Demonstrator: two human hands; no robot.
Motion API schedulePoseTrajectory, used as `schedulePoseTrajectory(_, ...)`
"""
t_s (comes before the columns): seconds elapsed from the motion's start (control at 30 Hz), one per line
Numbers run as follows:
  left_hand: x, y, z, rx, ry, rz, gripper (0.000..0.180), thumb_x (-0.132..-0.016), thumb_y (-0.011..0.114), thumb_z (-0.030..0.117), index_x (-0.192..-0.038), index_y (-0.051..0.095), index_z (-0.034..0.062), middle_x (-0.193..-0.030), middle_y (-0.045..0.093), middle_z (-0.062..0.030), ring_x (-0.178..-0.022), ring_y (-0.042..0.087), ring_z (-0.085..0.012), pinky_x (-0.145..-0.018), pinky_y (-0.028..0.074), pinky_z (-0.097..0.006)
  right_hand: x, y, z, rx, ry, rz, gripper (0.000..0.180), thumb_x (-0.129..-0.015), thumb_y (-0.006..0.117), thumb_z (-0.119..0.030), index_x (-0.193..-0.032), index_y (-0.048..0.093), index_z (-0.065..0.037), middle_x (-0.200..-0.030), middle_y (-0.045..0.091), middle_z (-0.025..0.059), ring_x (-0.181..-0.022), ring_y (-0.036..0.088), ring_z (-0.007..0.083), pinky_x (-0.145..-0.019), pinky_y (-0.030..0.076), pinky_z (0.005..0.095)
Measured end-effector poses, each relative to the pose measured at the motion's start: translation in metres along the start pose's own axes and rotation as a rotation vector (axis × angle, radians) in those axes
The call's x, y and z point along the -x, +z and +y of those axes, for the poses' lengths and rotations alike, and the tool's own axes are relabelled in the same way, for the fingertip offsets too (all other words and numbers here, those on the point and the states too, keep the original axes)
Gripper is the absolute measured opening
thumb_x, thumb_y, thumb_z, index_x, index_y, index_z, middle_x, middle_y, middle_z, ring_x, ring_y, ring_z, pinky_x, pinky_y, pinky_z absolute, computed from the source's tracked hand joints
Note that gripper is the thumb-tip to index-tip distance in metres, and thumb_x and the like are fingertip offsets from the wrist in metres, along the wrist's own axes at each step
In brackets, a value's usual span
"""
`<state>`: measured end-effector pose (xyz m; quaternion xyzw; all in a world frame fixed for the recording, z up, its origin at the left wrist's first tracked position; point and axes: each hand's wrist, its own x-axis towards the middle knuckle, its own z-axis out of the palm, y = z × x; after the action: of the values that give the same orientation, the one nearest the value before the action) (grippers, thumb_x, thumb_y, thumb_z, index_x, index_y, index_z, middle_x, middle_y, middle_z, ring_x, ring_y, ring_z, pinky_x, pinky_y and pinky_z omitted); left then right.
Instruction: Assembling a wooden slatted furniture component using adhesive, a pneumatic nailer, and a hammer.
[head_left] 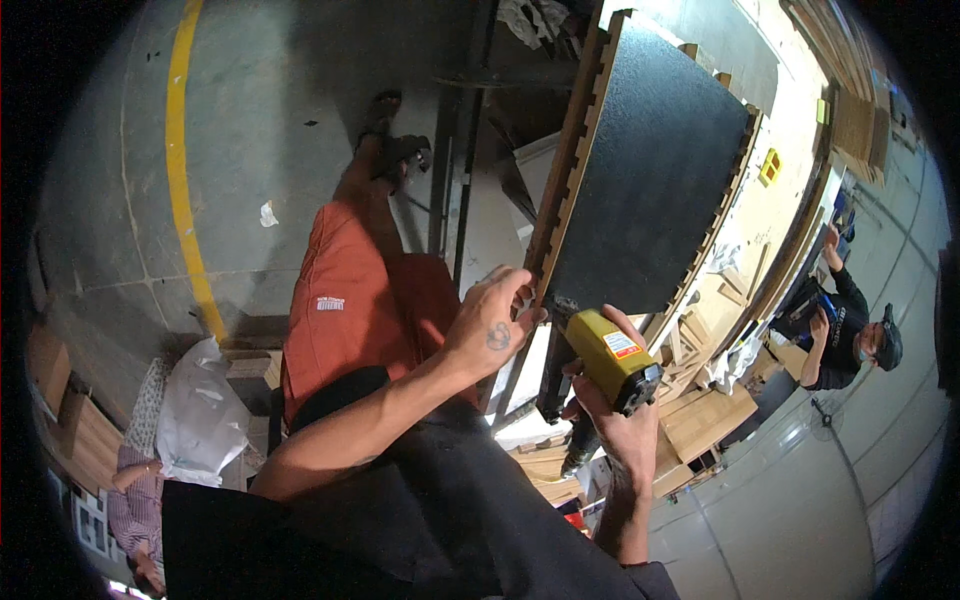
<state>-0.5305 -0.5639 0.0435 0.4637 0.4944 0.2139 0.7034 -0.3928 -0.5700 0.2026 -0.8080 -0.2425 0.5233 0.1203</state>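
Right grip clamped on the power tool, left grip at the panel edge, centre of frame.

My right grip is closed round the yellow-and-black power tool, lower centre right; its front end is at the near end of the black panel, contact unclear. My left grip, centre, has its fingers curled at the panel's left edge; can't tell if they're pinched on it. Panel runs up to upper centre right, notched wooden strips along its long sides. Beyond, right: wood offcuts, then a small yellow item on the pale surface. Farther, right edge: co-worker in dark top and cap.
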Motion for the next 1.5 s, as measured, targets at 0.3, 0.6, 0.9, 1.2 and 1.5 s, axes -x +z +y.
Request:
schedulePoseTrajectory(0.3,-0.001,0.0,-0.001,0.035,0.017,-0.015,0.035,-0.082,0.076,0.008,-0.109,0.058,-0.0041,-0.094,0.061,-0.0168,-0.083,0.063,-0.0329,-0.072,0.05,-0.041,0.003,0.006,-0.008,-0.001,0.012,0.032,0.064,-0.082,0.069,-0.005,-0.142,0.047,-0.006,-0.121,0.065,0.0141,-0.104,0.065,0.0189,-0.089,0.056,0.0335)
schedulePoseTrajectory(0.6,0.02,0.006,-0.005,0.077,-0.291,-0.208,0.034,-0.09,0.071,0.015,-0.116,0.061,-0.0026,-0.107,0.067,-0.0146,-0.093,0.065,-0.018,-0.08,0.052,-0.031,0.024,-0.004,0.024,-0.11,0.108,0.008,0.071,-0.077,0.068,-0.001,-0.144,0.043,-0.003,-0.124,0.06,0.0147,-0.1,0.066,0.0189,-0.077,0.06,0.032)
schedulePoseTrajectory(0.9,0.02,-0.012,0.016,1.13,-0.804,-0.115,0.044,-0.093,0.048,-0.003,-0.135,0.042,-0.0162,-0.126,0.06,-0.0235,-0.113,0.063,-0.0278,-0.099,0.051,-0.04,0.021,0.001,0.031,-0.172,0.132,-0.012,0.076,-0.076,0.068,-0.001,-0.147,0.041,-0.006,-0.121,0.06,0.0149,-0.098,0.067,0.0213,-0.074,0.061,0.0322)
schedulePoseTrajectory(1.2,0.03,-0.005,0.007,1.047,-0.71,-0.06,0.048,-0.086,0.047,-0.002,-0.133,0.05,-0.0135,-0.123,0.062,-0.0189,-0.11,0.064,-0.0188,-0.096,0.048,-0.03,0.019,0.007,0.031,-0.22,0.124,-0.01,0.072,-0.078,0.068,-0.001,-0.145,0.043,-0.005,-0.12,0.06,0.0148,-0.095,0.066,0.0194,-0.069,0.059,0.0297)
schedulePoseTrajectory(1.5,0.03,-0.015,0.01,0.79,-0.615,-0.286,0.05,-0.099,0.044,0.007,-0.145,0.035,-0.0117,-0.142,0.051,-0.0235,-0.13,0.052,-0.0288,-0.107,0.043,-0.038,0.051,0.003,0.06,-0.357,0.01,0.123,0.081,-0.071,0.071,-0.001,-0.147,0.043,-0.008,-0.137,0.057,0.0137,-0.133,0.049,0.0253,-0.118,0.028,0.04)
